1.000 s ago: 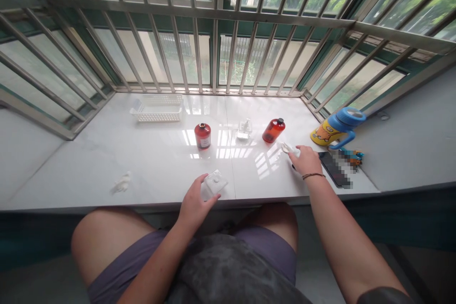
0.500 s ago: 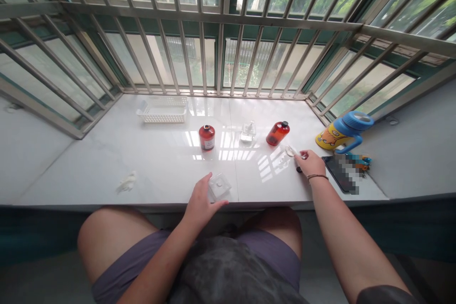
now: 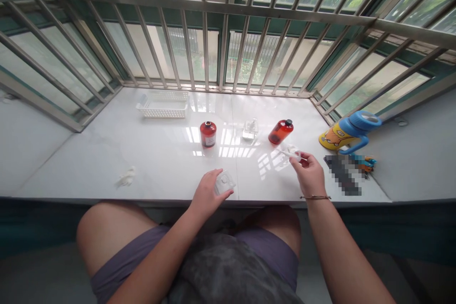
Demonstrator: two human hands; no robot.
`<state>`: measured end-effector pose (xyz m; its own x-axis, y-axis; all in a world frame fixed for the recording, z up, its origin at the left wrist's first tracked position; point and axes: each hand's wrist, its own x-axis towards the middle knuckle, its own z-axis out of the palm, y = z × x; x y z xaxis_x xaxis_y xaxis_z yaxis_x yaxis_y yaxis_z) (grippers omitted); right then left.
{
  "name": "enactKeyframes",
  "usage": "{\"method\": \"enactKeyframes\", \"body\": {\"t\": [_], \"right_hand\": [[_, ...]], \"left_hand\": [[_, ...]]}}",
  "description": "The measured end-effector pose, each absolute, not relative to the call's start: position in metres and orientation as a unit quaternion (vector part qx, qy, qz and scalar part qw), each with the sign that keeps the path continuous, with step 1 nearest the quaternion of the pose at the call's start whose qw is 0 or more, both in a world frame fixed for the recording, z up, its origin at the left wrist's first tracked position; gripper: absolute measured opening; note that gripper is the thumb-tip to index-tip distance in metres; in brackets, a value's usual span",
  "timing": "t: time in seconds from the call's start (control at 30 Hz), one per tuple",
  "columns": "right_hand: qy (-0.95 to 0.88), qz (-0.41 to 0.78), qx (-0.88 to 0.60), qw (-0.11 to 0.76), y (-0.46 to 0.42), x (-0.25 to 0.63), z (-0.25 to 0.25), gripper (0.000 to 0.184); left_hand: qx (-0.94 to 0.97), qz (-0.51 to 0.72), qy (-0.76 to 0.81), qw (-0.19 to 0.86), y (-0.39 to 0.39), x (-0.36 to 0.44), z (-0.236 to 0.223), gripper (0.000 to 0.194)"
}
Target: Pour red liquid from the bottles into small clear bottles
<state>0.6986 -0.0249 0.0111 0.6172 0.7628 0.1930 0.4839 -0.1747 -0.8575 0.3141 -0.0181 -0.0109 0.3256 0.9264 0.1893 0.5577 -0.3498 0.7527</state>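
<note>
My left hand (image 3: 209,194) has its fingers and thumb around a clear square bottle (image 3: 225,182) with a round opening on top, near the counter's front edge. My right hand (image 3: 309,175) pinches a small white piece with a thin stem (image 3: 289,153). Its stem points left, towards an amber bottle with a black cap (image 3: 280,131). Farther left an amber bottle with an open neck and a white label (image 3: 208,135) stands upright. Between the two amber bottles is another clear square bottle (image 3: 250,129).
On the white counter (image 3: 171,166), a white perforated basket (image 3: 163,113) stands at the back left and crumpled tissue (image 3: 126,177) lies at the left. A blue and yellow flask (image 3: 347,133) and a blurred dark phone (image 3: 342,175) are at the right. Metal window bars (image 3: 221,7) run behind.
My right hand has lifted the white piece and brought it slightly left. My left hand has closed on the clear square bottle and shifted a little right. The view has tilted slightly.
</note>
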Motion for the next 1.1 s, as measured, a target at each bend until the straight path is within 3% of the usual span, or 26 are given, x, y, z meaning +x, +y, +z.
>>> {"method": "enactKeyframes", "body": {"t": [0.1, 0.2, 0.33, 0.63, 0.83, 1.1], "right_hand": [[-0.449, 0.275, -0.655, 0.542, -0.043, 0.641, 0.026, 0.049], [-0.496, 0.330, -0.593, 0.542, -0.062, 0.589, 0.048, 0.037], [-0.590, 0.289, -0.569, 0.495, -0.074, 0.552, 0.068, 0.024], [-0.710, 0.214, -0.548, 0.388, -0.055, 0.525, 0.081, 0.022], [-0.726, 0.205, -0.552, 0.356, -0.041, 0.512, 0.060, 0.041], [-0.661, 0.272, -0.583, 0.385, -0.062, 0.516, 0.038, 0.073]], "left_hand": [[0.762, 0.315, 0.483, 0.294, -0.016, 0.321, -0.010, 0.069], [0.764, 0.316, 0.480, 0.293, -0.014, 0.326, -0.010, 0.070], [0.767, 0.321, 0.472, 0.292, -0.013, 0.326, -0.013, 0.070], [0.775, 0.324, 0.464, 0.281, -0.011, 0.329, -0.016, 0.064], [0.782, 0.329, 0.443, 0.290, -0.009, 0.332, -0.016, 0.056], [0.772, 0.310, 0.463, 0.307, -0.011, 0.332, -0.014, 0.068]]}}
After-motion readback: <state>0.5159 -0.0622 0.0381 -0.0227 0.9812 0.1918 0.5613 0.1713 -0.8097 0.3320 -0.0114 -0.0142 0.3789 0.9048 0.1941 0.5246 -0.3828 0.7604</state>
